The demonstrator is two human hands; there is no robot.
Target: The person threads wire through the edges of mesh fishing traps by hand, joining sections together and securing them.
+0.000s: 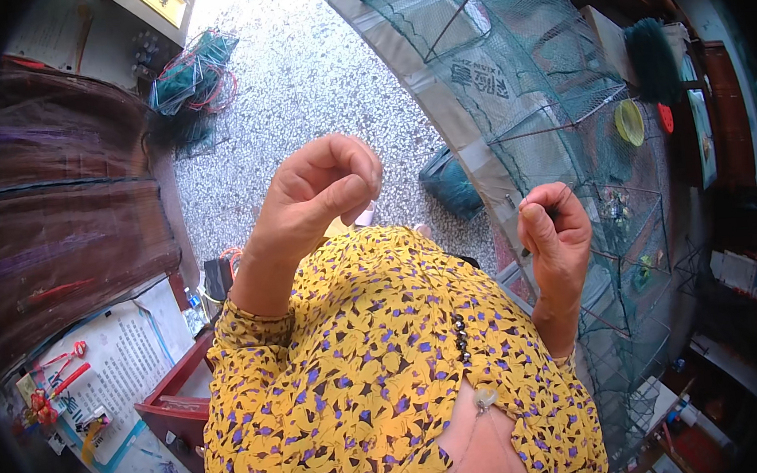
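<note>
The left hand [308, 193] is raised over the speckled floor [313, 81], its thumb and fingers curled together. The right hand [558, 236], also curled, is near the green net [562, 89] on the right; whether either holds anything is unclear. A netting bundle [192, 75] lies far left.

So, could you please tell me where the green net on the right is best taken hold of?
Probably by the dark frame rod just ahead of the right hand, coming from the left: it looks straight and stiff across the green net, while the surrounding mesh looks limp and might snag fingers.
</note>
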